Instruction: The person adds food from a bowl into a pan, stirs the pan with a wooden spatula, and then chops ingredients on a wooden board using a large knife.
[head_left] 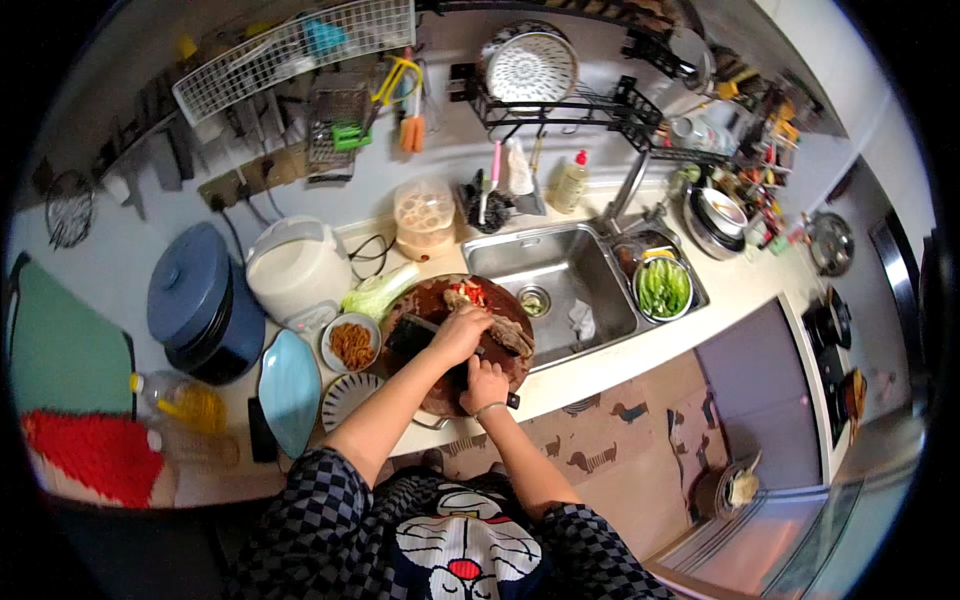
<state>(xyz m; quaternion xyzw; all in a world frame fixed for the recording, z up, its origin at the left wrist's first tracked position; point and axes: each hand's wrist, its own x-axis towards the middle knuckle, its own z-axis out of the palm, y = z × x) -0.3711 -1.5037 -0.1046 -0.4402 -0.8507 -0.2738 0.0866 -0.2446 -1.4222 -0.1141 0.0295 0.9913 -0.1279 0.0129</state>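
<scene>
On a round dark wooden chopping board [425, 292], a long brown piece of meat [513, 338] lies slantwise. My left hand [462, 334] is closed over it, fingers bent on its near-left part. Close in front, my right hand [485, 387] grips a knife, whose black handle end [513, 401] sticks out at the right of the fist. A dark, blade-like shape shows left of my left wrist; my hands hide how it joins the handle. Chopped red chilli [468, 292] with pale bits sits at the board's far edge.
Left of the board are a bowl of brown shreds [351, 345], a striped plate [347, 398], a leaf-shaped blue dish [290, 385] and a cabbage [383, 289]. A steel sink [575, 265] lies to the right, with a bowl of green vegetables [663, 289] at its far side.
</scene>
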